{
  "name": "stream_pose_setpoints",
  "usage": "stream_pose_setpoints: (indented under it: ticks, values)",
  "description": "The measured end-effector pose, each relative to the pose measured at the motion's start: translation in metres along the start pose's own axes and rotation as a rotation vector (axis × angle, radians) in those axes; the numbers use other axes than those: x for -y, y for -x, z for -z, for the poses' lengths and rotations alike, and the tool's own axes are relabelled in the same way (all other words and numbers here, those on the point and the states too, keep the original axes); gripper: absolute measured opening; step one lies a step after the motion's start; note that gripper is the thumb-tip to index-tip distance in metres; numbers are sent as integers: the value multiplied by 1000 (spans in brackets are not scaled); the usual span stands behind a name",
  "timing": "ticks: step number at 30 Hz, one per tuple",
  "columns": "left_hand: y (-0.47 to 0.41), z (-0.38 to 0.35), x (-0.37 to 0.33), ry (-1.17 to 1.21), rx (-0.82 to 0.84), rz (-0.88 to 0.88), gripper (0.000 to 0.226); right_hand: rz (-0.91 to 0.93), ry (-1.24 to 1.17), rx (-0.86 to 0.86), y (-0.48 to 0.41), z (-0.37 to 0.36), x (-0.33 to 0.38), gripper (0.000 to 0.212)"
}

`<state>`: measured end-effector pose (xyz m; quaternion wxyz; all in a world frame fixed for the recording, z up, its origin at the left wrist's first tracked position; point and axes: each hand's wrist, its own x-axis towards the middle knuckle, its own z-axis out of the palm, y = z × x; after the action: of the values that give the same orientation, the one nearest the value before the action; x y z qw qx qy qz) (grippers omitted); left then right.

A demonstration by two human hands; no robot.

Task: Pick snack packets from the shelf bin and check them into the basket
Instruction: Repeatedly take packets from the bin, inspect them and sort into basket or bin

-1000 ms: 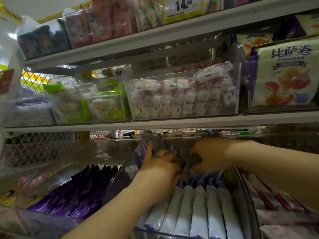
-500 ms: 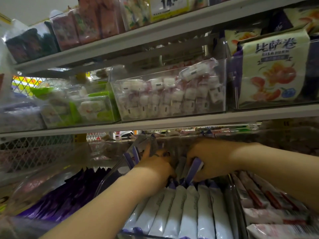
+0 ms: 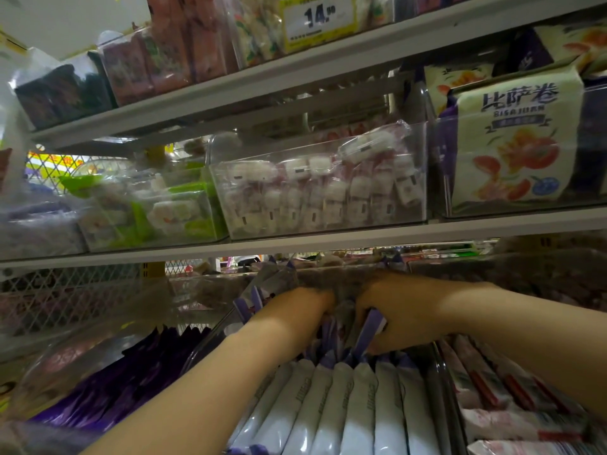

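A clear shelf bin (image 3: pixel 441 382) on the lower shelf holds a row of white snack packets (image 3: pixel 358 412) with purple ends, standing on edge. Both my hands reach deep into the back of this bin. My right hand (image 3: pixel 397 310) curls around the purple top of one packet (image 3: pixel 371 330) that sticks up above the row. My left hand (image 3: pixel 303 307) is buried among the packets to its left; its fingers are hidden. No basket is in view.
Dark purple packets (image 3: pixel 124 385) fill the bin to the left, pink-and-red packets (image 3: pixel 512 405) the bin to the right. The shelf edge (image 3: pixel 328 239) above carries clear bins of white-and-pink sweets (image 3: pixel 322 192), green-wrapped snacks (image 3: pixel 157 211) and a large cream bag (image 3: pixel 515 142).
Both hands have pushed further back into the bin. My left thumb, raised a second ago, has sunk among the packets. My right hand has closed on a purple-topped packet.
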<state>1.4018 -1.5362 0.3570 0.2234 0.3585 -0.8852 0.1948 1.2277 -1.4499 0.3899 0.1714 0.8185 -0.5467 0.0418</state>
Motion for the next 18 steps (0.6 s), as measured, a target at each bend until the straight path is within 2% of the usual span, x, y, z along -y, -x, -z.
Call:
stream_pose_setpoints:
  ticks: [3,6,11,13,15,18]
  values:
    - [5,1,9,165,-143,77,26,2,3,16,0,1,1,32]
    - [13,-5,11,404,-383,159,22,-4,20,35,-1,1,3,34]
    - [19,-23,-9,787,-654,249,26,-20,-14,33,-1,1,2,40]
    - [17,-24,-14,827,-664,244,27,-20,-118,-37,-1,0,3,56]
    - [15,-23,-16,817,-585,208,26,2,-189,-143,-4,-3,4,79]
    - [15,-22,-17,756,-471,128,27,18,-175,-215,-11,-6,8,89]
